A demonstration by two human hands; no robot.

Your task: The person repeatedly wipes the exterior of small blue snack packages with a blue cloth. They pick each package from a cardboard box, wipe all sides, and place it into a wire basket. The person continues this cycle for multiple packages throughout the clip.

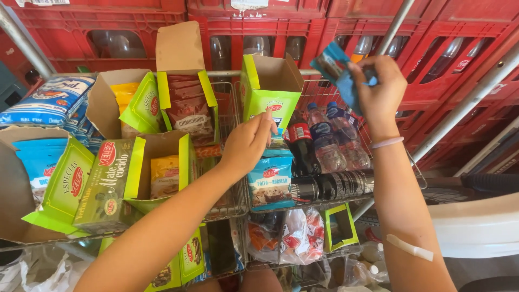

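Note:
My left hand [247, 143] reaches into a wire basket and rests its fingers on top of a row of light-blue spice packets [270, 181], just below an open green carton [269, 89]. My right hand [378, 89] is raised at the upper right and pinches one light-blue packet [336, 67] in its fingers, held up in front of the red crates. A thin band sits on that wrist and a plaster on the forearm.
Wire shelf baskets [230, 203] hold several open green cartons [157, 167] of sachets, dark and clear bottles [324, 143] lying beside the packets, and blue-white bags [51, 100] at left. Red bottle crates [259, 21] stack behind. Metal poles [467, 103] slant at right.

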